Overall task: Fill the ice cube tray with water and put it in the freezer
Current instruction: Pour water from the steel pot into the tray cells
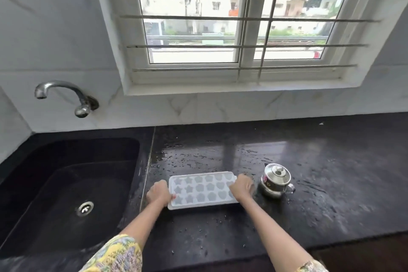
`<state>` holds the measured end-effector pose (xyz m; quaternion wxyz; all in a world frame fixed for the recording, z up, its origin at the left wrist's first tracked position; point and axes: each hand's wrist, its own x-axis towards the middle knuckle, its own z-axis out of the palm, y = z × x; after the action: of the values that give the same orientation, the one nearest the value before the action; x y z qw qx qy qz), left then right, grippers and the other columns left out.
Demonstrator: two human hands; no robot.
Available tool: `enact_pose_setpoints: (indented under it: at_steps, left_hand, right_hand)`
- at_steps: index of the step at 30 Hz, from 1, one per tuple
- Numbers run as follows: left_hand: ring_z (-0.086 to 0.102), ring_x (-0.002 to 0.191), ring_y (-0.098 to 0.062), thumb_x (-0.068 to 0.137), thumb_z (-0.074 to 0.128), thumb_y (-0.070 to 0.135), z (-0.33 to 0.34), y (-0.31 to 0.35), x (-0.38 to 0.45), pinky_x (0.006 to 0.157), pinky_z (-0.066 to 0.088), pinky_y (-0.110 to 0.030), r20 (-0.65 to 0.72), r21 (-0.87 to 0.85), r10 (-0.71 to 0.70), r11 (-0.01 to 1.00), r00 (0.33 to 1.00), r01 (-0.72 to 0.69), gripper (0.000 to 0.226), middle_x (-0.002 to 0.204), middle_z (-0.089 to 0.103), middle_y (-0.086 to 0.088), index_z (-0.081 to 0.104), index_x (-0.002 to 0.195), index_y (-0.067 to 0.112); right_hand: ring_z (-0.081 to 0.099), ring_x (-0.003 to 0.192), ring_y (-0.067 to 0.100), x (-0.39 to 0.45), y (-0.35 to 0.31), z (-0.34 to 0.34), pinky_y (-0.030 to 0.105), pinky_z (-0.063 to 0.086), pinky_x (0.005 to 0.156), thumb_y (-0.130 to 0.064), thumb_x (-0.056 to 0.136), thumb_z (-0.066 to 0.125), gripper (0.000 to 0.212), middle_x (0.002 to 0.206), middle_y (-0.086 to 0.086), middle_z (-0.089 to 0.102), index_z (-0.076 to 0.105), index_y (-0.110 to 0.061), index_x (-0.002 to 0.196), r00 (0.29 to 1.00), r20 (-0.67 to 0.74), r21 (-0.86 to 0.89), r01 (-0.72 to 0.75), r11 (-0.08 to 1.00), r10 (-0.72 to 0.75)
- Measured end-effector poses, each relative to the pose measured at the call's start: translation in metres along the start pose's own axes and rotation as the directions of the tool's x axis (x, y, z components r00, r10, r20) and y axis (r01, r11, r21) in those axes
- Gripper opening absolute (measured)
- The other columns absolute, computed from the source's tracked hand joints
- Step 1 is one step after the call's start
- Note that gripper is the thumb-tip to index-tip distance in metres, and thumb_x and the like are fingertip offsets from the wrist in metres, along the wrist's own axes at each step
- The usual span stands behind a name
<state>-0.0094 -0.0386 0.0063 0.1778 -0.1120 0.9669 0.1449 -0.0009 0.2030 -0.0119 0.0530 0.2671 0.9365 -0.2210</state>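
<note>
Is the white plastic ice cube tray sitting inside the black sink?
No, the white plastic ice cube tray lies on the wet black countertop, right of the black sink.

Both arms extend forward, roughly parallel. Left grip (159,193) closed, fingers curled, thumb inward. Right grip (241,186) closed likewise, knuckles up. Sleeves patterned.

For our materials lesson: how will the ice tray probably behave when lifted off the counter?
The ice tray is wide and shallow, so any water would probably slosh if tilted. The counter is wet, so its edges may be slippery. Both hands, left and right, grip opposite ends, which should keep it level.
</note>
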Motion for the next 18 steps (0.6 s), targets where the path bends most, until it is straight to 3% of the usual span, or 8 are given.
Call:
enact_pose_setpoints:
  at_steps: [2, 6, 9, 11, 14, 18]
  left_hand:
    - [0.059, 0.116, -0.025, 0.087, 0.063, 0.034, 0.008, 0.001, -0.007, 0.09, 0.047, -0.035, -0.097, -0.008, 0.014, 1.0, 0.995, -0.015, 0.038, 0.124, 0.06, -0.007, 0.055, 0.117, 0.011]
    - [0.057, 0.117, -0.029, 0.088, 0.061, 0.034, 0.017, -0.002, -0.01, 0.091, 0.047, -0.035, -0.113, -0.052, 0.012, 0.998, 0.993, -0.018, 0.037, 0.126, 0.059, -0.01, 0.055, 0.116, 0.012]
    - [0.065, 0.107, -0.028, 0.075, 0.07, 0.048, 0.02, -0.006, -0.01, 0.084, 0.049, -0.033, -0.072, -0.087, 0.028, 0.996, 0.997, -0.034, 0.047, 0.118, 0.065, -0.006, 0.059, 0.107, 0.015]
    - [0.065, 0.107, -0.027, 0.067, 0.074, 0.053, 0.02, -0.006, -0.012, 0.082, 0.048, -0.031, -0.049, -0.087, 0.024, 0.996, 0.999, -0.028, 0.052, 0.115, 0.067, -0.004, 0.061, 0.104, 0.018]
    - [0.062, 0.109, -0.026, 0.062, 0.075, 0.057, 0.02, -0.001, -0.013, 0.08, 0.046, -0.03, -0.043, -0.06, 0.018, 0.998, 0.999, -0.02, 0.054, 0.113, 0.067, -0.005, 0.061, 0.095, 0.018]
    - [0.062, 0.109, -0.026, 0.055, 0.076, 0.064, 0.019, 0.006, -0.016, 0.085, 0.048, -0.032, -0.019, -0.057, 0.002, 0.998, 1.0, -0.003, 0.068, 0.112, 0.067, -0.005, 0.062, 0.099, 0.013]
  right_hand:
    - [0.061, 0.101, 0.029, -0.002, 0.003, -0.002, 0.031, 0.049, 0.079, -0.027, 0.084, 0.061, 0.032, 0.11, 0.015, 0.065, 0.063, -0.003, 0.106, 1.0, -0.004, -0.007, 0.025, 1.0, -0.025]
    - [0.06, 0.097, 0.03, -0.006, 0.014, -0.02, 0.031, 0.042, 0.069, -0.036, 0.086, 0.058, 0.031, 0.103, 0.013, 0.064, 0.061, -0.007, 0.097, 0.981, -0.093, 0.06, 0.176, 0.983, -0.17]
    - [0.061, 0.071, 0.021, -0.009, 0.028, -0.043, 0.023, 0.041, 0.053, -0.026, 0.088, 0.058, 0.021, 0.083, 0.01, 0.066, 0.06, -0.006, 0.081, 0.867, -0.346, 0.141, 0.425, 0.894, -0.358]
    - [0.056, 0.06, 0.015, -0.01, 0.042, -0.061, 0.01, 0.029, 0.048, -0.018, 0.086, 0.062, 0.016, 0.073, 0.008, 0.064, 0.06, -0.007, 0.075, 0.767, -0.514, 0.106, 0.502, 0.858, -0.385]
    - [0.059, 0.065, 0.023, -0.006, 0.075, -0.081, 0.019, 0.039, 0.051, -0.018, 0.081, 0.068, 0.015, 0.074, 0.009, 0.062, 0.059, -0.007, 0.077, 0.678, -0.69, 0.119, 0.45, 0.885, -0.252]
    - [0.055, 0.085, 0.031, 0.002, 0.121, -0.082, 0.037, 0.046, 0.065, -0.037, 0.077, 0.069, 0.033, 0.086, 0.013, 0.059, 0.052, -0.009, 0.084, 0.799, -0.601, 0.311, 0.223, 0.924, 0.009]
